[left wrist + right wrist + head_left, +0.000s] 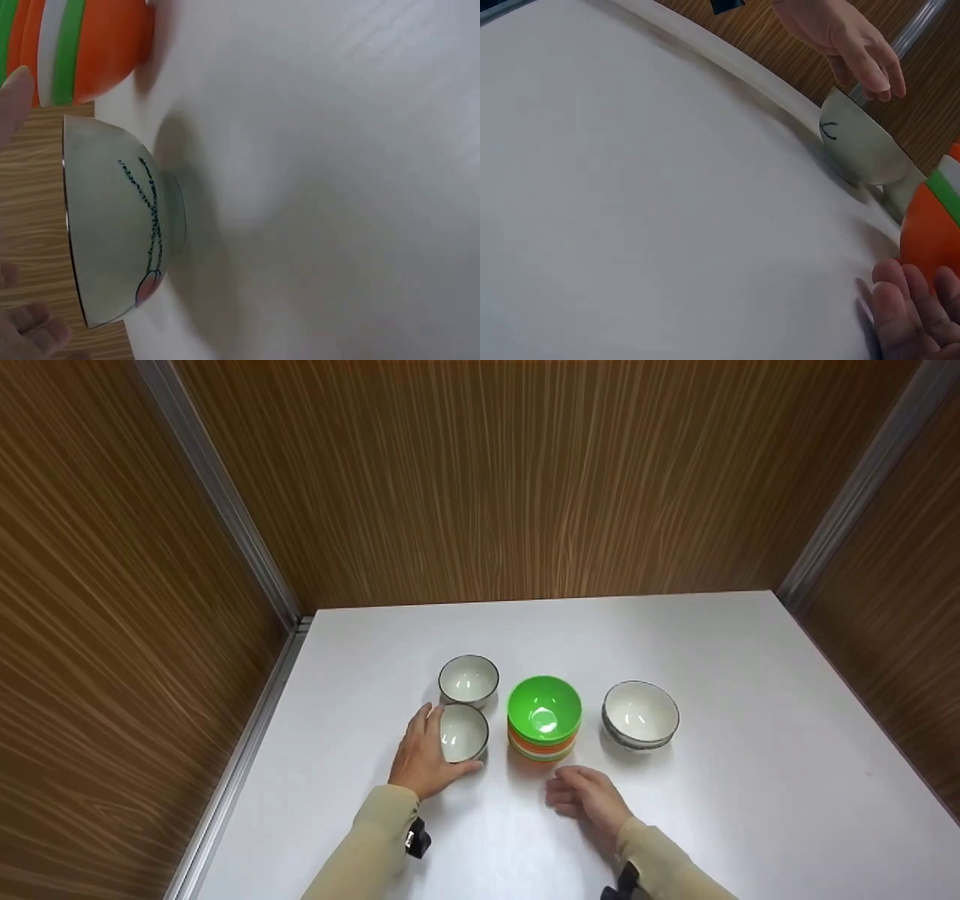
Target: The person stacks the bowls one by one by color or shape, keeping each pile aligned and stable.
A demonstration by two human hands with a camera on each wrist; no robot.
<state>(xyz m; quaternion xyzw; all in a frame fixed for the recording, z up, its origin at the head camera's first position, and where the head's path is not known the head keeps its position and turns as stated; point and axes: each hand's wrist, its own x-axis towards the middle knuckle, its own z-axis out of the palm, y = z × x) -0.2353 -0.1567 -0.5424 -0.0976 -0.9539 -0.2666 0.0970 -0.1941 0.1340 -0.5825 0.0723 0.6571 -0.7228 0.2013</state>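
My left hand hovers at the near white bowl, thumb and fingers spread on either side of its dark rim. In the left wrist view that bowl stands upright on the table, a blue line pattern and a pink spot on its outside, with a gap between it and the fingers. My right hand is just in front of a stack of bowls, fingers loosely bent and holding nothing. On top of this stack sits a green bowl, over orange, white and green ones.
Another white bowl stands right behind the near one. To the right of the coloured stack are nested white bowls with dark rims. Wood-grain panels wall in the white table at the back and sides.
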